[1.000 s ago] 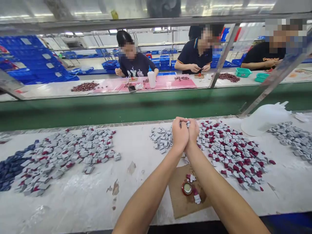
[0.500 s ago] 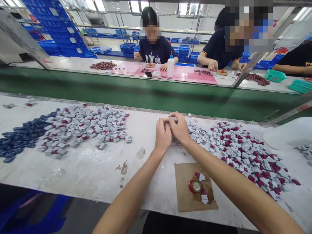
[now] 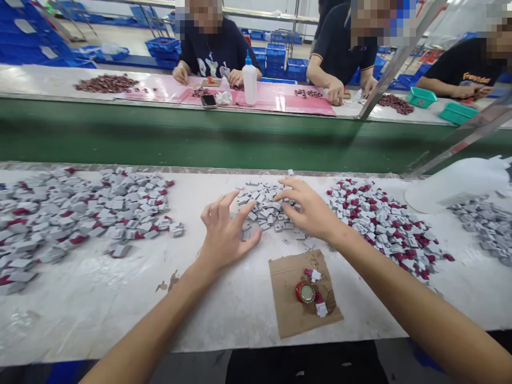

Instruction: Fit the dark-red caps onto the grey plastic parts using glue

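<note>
A heap of small light-grey plastic pieces lies between my two hands. On its left side my left hand has its fingers spread, with nothing in them that I can see. My right hand reaches over the heap's right side, fingers apart and curved, near or touching the pieces. Nearer to me, a brown cardboard square bears a red bottle cap and two grey-and-maroon pieces beside it.
Grey-and-maroon pieces are piled on the left and on the right. A white container lies at the right, by more grey pieces. Across a green divider, co-workers sit at another table, where a blue-capped bottle stands.
My hands were close together over the heap; now they are apart, the left moved leftward, and the grey pieces between them show. The view has shifted downward and to the right.
</note>
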`<move>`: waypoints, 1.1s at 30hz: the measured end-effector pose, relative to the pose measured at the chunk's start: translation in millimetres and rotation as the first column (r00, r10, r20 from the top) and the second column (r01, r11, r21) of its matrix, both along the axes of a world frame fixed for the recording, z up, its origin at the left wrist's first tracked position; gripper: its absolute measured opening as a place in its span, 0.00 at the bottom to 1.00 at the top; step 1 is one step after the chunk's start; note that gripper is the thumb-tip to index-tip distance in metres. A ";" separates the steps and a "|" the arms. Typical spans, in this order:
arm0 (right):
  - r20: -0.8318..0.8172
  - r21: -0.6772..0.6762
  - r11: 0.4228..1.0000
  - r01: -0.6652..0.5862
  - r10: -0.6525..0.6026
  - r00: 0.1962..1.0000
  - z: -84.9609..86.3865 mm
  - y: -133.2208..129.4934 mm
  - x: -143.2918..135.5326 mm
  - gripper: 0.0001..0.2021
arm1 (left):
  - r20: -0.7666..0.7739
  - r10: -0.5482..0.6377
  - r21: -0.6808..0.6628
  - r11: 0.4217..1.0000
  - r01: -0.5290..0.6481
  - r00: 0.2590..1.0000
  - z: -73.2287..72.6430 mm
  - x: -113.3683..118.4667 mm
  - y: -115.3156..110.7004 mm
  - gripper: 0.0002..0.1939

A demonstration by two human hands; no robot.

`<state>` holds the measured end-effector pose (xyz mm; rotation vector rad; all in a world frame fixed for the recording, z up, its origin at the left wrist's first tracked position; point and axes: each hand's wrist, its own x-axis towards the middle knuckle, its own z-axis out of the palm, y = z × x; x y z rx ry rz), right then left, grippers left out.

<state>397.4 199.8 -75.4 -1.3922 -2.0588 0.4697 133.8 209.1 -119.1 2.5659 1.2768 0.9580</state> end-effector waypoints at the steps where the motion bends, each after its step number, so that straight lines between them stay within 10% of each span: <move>1: 0.028 0.001 1.000 0.026 -0.026 0.999 2.6 -13.2 11.8 0.14 | -0.051 -0.033 0.055 0.998 0.036 0.998 -1.9 1.2 -0.1 0.29; 6: 0.336 -0.024 0.992 0.124 -0.109 0.936 -10.3 -78.9 63.0 0.36 | -0.172 -0.177 0.065 0.979 0.191 0.969 -13.2 23.5 5.5 0.40; 14: 0.319 0.082 0.969 0.234 -0.248 0.915 -43.2 -87.4 54.9 0.14 | -0.147 -0.199 0.023 0.979 0.204 0.969 -17.4 38.5 2.9 0.26; 33: 0.382 0.171 0.899 0.404 -0.438 0.814 -34.5 -139.8 76.9 0.03 | -0.314 -0.407 0.161 0.867 0.471 0.858 -3.6 78.0 -6.5 0.03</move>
